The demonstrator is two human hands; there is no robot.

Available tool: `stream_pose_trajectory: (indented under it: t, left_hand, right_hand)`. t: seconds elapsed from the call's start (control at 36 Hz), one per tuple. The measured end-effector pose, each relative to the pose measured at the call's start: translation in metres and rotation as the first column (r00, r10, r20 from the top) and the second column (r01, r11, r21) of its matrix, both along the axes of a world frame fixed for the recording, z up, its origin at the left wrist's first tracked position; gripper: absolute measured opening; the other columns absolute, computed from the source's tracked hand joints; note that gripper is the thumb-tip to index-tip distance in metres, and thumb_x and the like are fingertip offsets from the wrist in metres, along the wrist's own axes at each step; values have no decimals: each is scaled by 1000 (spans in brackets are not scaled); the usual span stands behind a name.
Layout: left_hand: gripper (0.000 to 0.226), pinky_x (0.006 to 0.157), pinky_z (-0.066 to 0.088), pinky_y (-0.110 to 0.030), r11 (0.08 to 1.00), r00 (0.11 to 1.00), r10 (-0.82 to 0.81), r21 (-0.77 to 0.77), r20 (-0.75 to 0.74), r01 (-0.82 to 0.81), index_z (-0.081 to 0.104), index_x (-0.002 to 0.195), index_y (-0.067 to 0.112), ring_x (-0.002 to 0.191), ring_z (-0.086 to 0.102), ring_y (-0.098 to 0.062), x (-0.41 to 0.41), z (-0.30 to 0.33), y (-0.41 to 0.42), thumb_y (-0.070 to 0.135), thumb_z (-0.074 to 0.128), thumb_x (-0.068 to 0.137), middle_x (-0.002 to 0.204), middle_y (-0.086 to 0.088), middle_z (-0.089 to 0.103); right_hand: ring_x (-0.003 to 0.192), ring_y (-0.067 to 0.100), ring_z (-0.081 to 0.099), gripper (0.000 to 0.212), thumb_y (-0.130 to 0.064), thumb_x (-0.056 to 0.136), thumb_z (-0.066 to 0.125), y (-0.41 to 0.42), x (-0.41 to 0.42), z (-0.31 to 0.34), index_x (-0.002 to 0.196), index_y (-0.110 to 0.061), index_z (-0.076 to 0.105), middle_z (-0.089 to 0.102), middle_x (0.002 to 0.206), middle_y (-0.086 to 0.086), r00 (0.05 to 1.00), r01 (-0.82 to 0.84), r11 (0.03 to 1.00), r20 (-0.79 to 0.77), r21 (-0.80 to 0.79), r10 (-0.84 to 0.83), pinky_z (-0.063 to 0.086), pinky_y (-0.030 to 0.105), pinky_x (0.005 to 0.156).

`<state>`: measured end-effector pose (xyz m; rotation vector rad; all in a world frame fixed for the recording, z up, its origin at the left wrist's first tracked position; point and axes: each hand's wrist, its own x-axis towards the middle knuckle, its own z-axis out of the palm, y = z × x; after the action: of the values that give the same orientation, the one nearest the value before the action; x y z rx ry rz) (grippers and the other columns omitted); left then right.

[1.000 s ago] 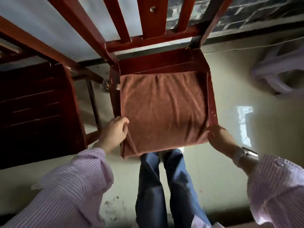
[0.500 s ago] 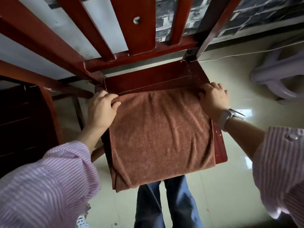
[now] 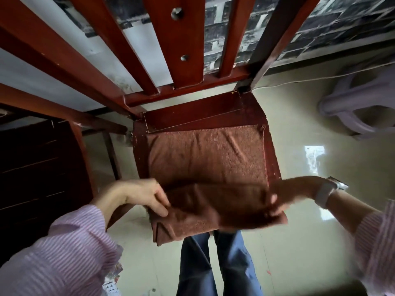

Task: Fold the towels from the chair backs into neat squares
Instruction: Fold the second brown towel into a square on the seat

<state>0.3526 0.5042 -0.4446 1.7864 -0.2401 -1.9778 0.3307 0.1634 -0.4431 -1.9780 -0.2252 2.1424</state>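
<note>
A brown towel (image 3: 205, 159) lies on the seat of a red wooden chair (image 3: 201, 112). Its near part is lifted off the seat's front edge and doubled over into a thick fold (image 3: 213, 210). My left hand (image 3: 139, 195) pinches the left end of that fold between thumb and fingers. My right hand (image 3: 284, 197) grips the right end, its fingers partly hidden by the cloth and blurred by motion. A watch sits on my right wrist. The far part of the towel rests flat on the seat.
The chair's slatted back (image 3: 181, 43) rises just beyond the seat. A dark wooden cabinet (image 3: 36, 171) stands to the left. A pale plastic stool (image 3: 359, 107) lies at the right on the glossy floor. My legs in jeans (image 3: 215, 263) are under the seat's front.
Both hands came back from the towel's far corners to its near edge and now hold it raised and folded over. The far edge now lies flat and squared on the seat.
</note>
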Motion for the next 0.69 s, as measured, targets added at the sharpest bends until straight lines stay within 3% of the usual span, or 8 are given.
stream_pose_trajectory:
  t: [0.03, 0.08, 0.14, 0.22, 0.31, 0.39, 0.5, 0.69]
  left_hand:
    - [18, 73, 43, -10, 1000, 999, 24, -6, -44, -24, 67, 81, 39, 73, 59, 7, 0, 2, 3, 22, 71, 78, 70, 28, 66]
    - [16, 70, 45, -10, 983, 983, 183, 18, 22, -184, 68, 92, 28, 78, 61, 1, 2, 2, 9, 15, 66, 83, 82, 19, 67]
    - [18, 68, 45, -15, 912, 883, 386, 35, 268, -409, 65, 103, 16, 81, 61, -9, 7, -8, 14, 11, 61, 86, 90, 8, 64]
    - [22, 70, 47, -27, 722, 542, 552, -38, 634, -691, 63, 110, 11, 76, 60, -19, 15, -27, 18, 11, 56, 89, 101, -3, 62]
    - [18, 92, 45, -34, 714, 338, 498, -156, 799, -683, 68, 102, 8, 99, 60, -25, 24, -47, 20, 10, 57, 88, 108, -8, 63]
    - [17, 97, 33, -26, 782, 292, 388, -145, 874, -606, 68, 99, 3, 114, 51, -20, 32, -60, 15, 9, 56, 88, 122, -4, 56]
    - [17, 106, 27, -32, 840, 269, 289, -108, 919, -532, 68, 99, 4, 127, 42, -23, 38, -74, 14, 8, 55, 88, 135, -2, 50]
    - [14, 98, 36, -38, 924, 258, 151, -43, 954, -381, 71, 93, 0, 112, 49, -32, 34, -86, 13, 4, 62, 83, 112, -13, 61]
  right_hand:
    - [73, 9, 60, 9, -24, 84, 64, -1, -2, 1, 93, -24, 63, 61, 87, -1, 997, 51, 999, -63, -5, -51, 50, 14, 63]
    - [73, 15, 62, 16, -18, 85, 63, -5, 1, -2, 74, -31, 62, 63, 78, -3, 975, 217, 975, -49, 52, -215, 55, 31, 75]
    - [68, 13, 54, 25, -15, 85, 63, -10, 11, -9, 66, -31, 59, 58, 67, -7, 908, 339, 931, 214, 133, -361, 48, 33, 74]
    - [73, 19, 50, 7, -8, 84, 61, -8, 28, -22, 86, -12, 66, 57, 72, 4, 535, 562, 781, 600, 274, -595, 36, 25, 64]
    - [81, 24, 54, 14, -4, 85, 59, -6, 43, -36, 95, -3, 67, 60, 85, 11, 296, 586, 731, 747, 350, -595, 36, 27, 71]
    - [99, 33, 56, 16, -1, 83, 57, -6, 53, -52, 94, -1, 68, 61, 105, 19, 228, 555, 762, 819, 335, -527, 40, 33, 85]
    - [116, 35, 46, 18, -1, 84, 54, -2, 60, -65, 95, -1, 68, 53, 125, 18, 215, 462, 827, 865, 320, -454, 33, 30, 96]
    - [114, 38, 45, 19, -1, 85, 52, -2, 64, -77, 96, 2, 67, 55, 121, 19, 258, 352, 894, 889, 279, -379, 36, 36, 98]
